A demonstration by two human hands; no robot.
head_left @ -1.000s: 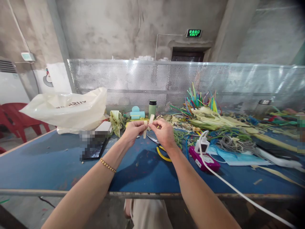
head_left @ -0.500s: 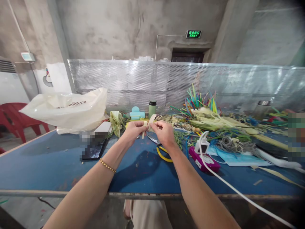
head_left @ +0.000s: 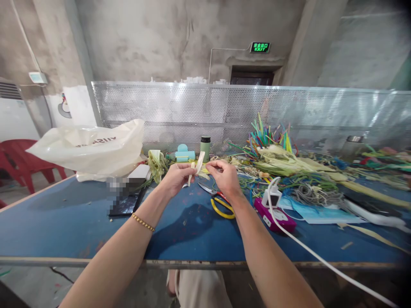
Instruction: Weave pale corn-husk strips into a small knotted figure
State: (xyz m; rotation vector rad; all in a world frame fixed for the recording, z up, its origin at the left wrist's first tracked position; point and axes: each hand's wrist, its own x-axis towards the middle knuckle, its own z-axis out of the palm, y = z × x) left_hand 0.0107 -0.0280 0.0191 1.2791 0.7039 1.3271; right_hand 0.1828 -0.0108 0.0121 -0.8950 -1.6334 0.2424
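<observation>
Pinching a pale strip (head_left: 201,161) between thumb and fingers, the left hand (head_left: 180,176) sits near the centre of the frame, the strip's wider end rising above the fingertips and a narrower end showing beside the thumb. Whether this is one folded piece or two cannot be told. The right hand (head_left: 226,177) is just to the right, apart from the left, its thumb and forefinger drawn close together beside the strip; whether they grip anything is too small to tell. A gold bracelet (head_left: 143,222) circles the left wrist.

Scissors (head_left: 223,208) with yellow handles lie on the blue table (head_left: 80,226), below the hands and partly behind the right wrist. Above the hands stands a green bottle (head_left: 204,149), with a light-blue case (head_left: 185,155) to its left. At centre left are a dark tablet (head_left: 126,205), partly blurred out, and a big white bag (head_left: 93,149). At centre right lie husks (head_left: 289,161), a grey cord (head_left: 316,194), a purple box (head_left: 279,219) bearing a white charger (head_left: 272,197), and a blue mask (head_left: 327,213). A perforated screen (head_left: 160,102) spans the back; an exit sign (head_left: 260,47) glows at upper right.
</observation>
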